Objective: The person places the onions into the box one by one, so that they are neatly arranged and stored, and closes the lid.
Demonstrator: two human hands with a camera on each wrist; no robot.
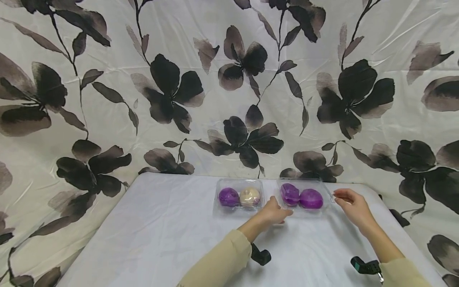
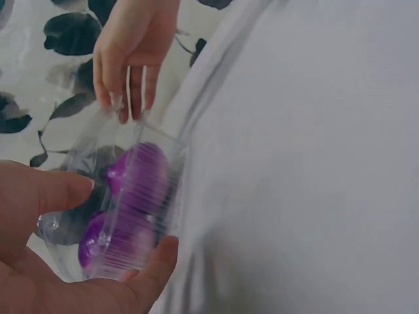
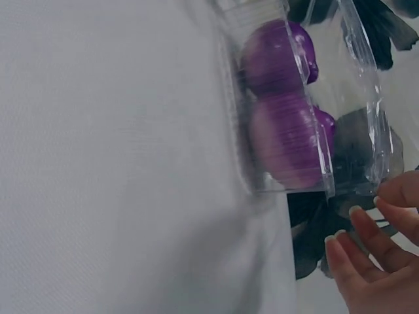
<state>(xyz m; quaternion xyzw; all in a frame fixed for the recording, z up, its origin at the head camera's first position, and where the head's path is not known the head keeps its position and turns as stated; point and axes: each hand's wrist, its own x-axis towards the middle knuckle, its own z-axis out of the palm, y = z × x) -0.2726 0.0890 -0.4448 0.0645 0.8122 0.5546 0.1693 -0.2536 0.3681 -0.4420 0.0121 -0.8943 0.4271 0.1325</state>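
Note:
A clear plastic clamshell box (image 1: pixel 305 213) stands near the back of the white table, its lid raised. Two purple onion-shaped pieces (image 1: pixel 311 198) lie inside it, side by side. My right hand (image 1: pixel 353 207) pinches the lid's edge at the right end between thumb and fingertip. At the other end is my left hand (image 1: pixel 271 212), thumb and fingers spread about the box; in the left wrist view its thumb (image 2: pixel 69 190) extends straight. Left of that hand sits a second clear box (image 1: pixel 219 213), with a purple piece (image 1: pixel 228 197) and a cream one (image 1: pixel 250 196) in it.
The white-covered table (image 1: pixel 157 235) ends just behind both boxes. Behind it hangs a pale curtain (image 1: pixel 211 107) with dark flowers. Each wrist carries a small black camera, such as the left one (image 1: pixel 261 256).

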